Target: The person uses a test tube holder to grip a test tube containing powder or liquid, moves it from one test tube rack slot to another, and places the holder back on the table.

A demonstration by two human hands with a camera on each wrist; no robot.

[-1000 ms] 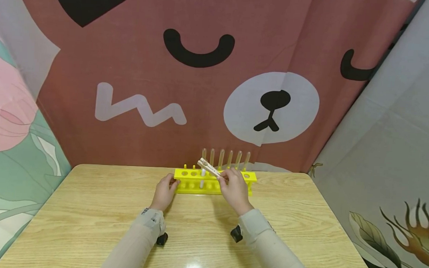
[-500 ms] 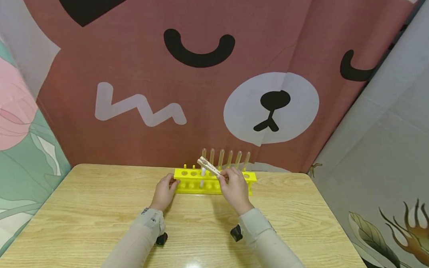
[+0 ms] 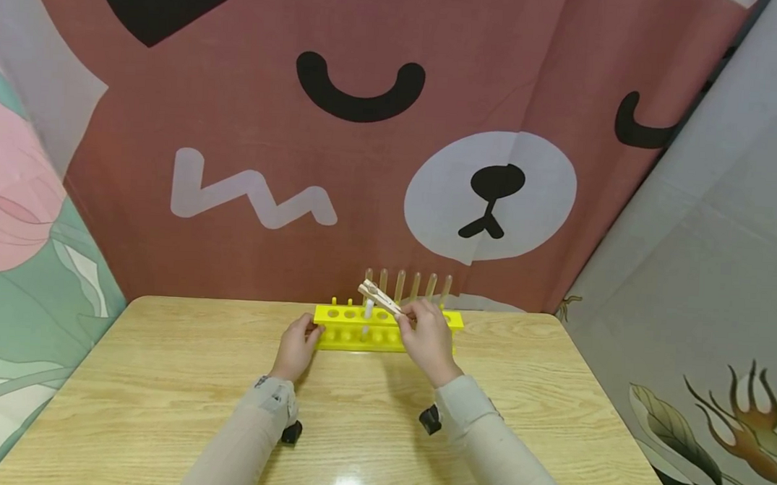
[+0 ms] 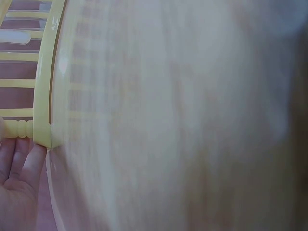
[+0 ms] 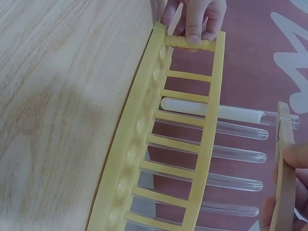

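A wooden clamp [image 3: 378,298] slants over the rack near the middle of the table's far edge, its jaws about the upper end of a white-filled test tube [image 5: 236,114]. The tube stands roughly upright through the third hole from the left of the yellow rack [image 3: 341,321]; whether its rounded end touches the base is hard to tell. The right hand [image 3: 428,343] has its thumb and fingers closed on the clamp's other end. The left hand [image 3: 298,347] pinches the post at the rack's left end between thumb and fingers. Six clear tubes [image 5: 236,154] stand mouth-down on pegs along the rack's back, toward the table's [image 3: 193,393] far edge. Beyond that edge hangs a reddish-brown printed cloth [image 3: 237,120].
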